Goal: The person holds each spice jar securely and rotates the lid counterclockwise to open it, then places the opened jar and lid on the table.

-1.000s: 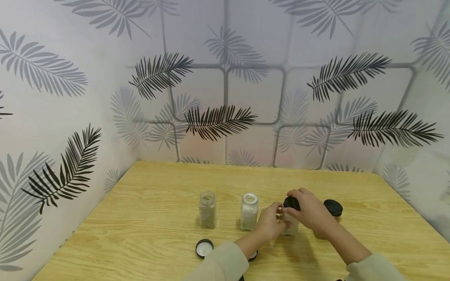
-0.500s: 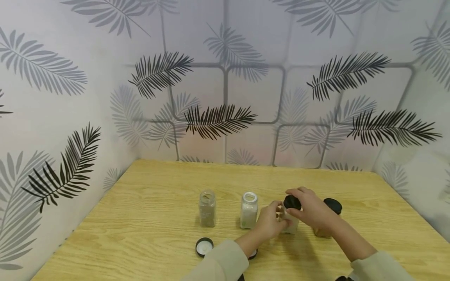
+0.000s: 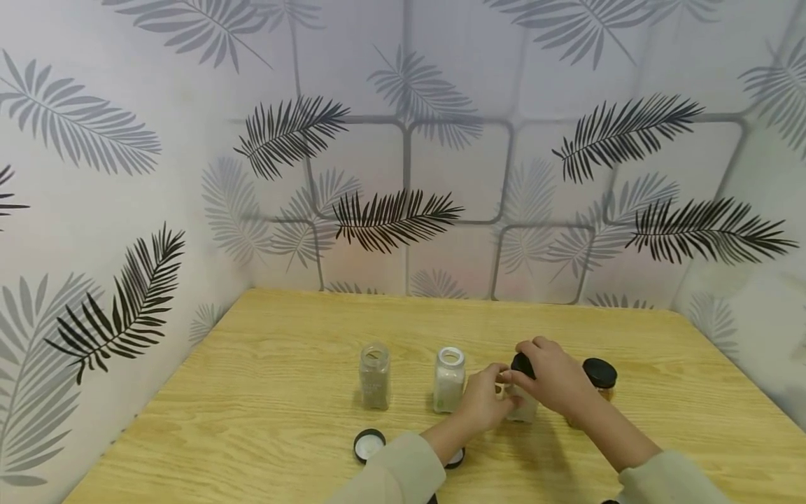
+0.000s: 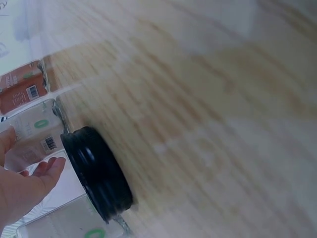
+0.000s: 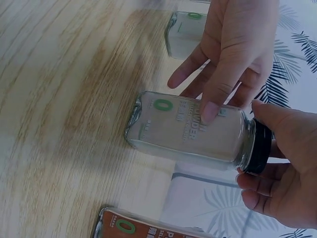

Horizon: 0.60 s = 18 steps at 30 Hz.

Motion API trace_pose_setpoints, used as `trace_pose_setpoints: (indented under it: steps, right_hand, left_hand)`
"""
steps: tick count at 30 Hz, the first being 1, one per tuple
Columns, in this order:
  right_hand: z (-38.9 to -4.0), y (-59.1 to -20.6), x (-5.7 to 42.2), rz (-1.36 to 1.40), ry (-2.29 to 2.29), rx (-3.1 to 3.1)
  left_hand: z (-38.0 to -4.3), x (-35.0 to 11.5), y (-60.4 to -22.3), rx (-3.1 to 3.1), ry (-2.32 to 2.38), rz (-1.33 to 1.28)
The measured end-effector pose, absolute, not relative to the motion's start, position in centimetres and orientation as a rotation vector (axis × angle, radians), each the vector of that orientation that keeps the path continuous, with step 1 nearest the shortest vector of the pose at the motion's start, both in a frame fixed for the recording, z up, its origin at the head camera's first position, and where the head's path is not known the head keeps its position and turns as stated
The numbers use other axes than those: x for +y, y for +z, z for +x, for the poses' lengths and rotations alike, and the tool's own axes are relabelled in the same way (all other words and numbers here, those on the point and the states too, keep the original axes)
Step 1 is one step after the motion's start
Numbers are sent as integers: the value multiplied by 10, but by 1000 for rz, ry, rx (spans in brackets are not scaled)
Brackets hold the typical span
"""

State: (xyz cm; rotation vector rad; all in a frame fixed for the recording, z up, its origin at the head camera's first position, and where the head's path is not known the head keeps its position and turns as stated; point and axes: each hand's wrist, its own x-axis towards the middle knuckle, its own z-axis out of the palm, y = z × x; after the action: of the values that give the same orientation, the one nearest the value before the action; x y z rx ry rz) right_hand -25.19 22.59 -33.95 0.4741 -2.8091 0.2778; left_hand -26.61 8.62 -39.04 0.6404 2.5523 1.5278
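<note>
Capped glass jar (image 5: 173,126) of pale powder: stood upright on the table (image 3: 283,336), third from left in the row of four, between both hands. Square-sided body, printed label, clear walls, base apparently on the wood.

Body grip: held by the left hand (image 3: 481,400), thumb on one face, fingers behind, spread to about the jar's width. Lid grip: black lid (image 5: 261,148) pinched by the right hand (image 3: 555,378), thumb on one side, fingertips on the other. Whether the lid is being turned cannot be told.

Handling, judged: moderate weight, fill included; stiff; glass likely slick and breakable if dropped or knocked. Flat faces should resist rotation if the body is held low to mid-height across opposite sides. Lid best taken by its rim, not by the top. Hard squeezing seems unneeded. Powder could be spilled if the jar is tilted uncapped.

Nearby: a jar of reddish-brown powder (image 5: 133,227), lidded, is stood to the right. To the left, an uncapped pale-filled jar (image 3: 449,393), then an uncapped greyish jar (image 3: 376,390). One loose lid (image 3: 369,446) is laid inner side up near the table's front; another (image 3: 456,459) is partly hidden by the left sleeve (image 3: 403,469).
</note>
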Motion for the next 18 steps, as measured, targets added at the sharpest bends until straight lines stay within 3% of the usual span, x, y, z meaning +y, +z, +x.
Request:
trace_pose_setpoints:
  steps: [18]
  right_hand:
    - [-251, -336, 233, 612, 531, -2833]
  left_hand:
    - [-268, 88, -394, 2544, 1532, 632]
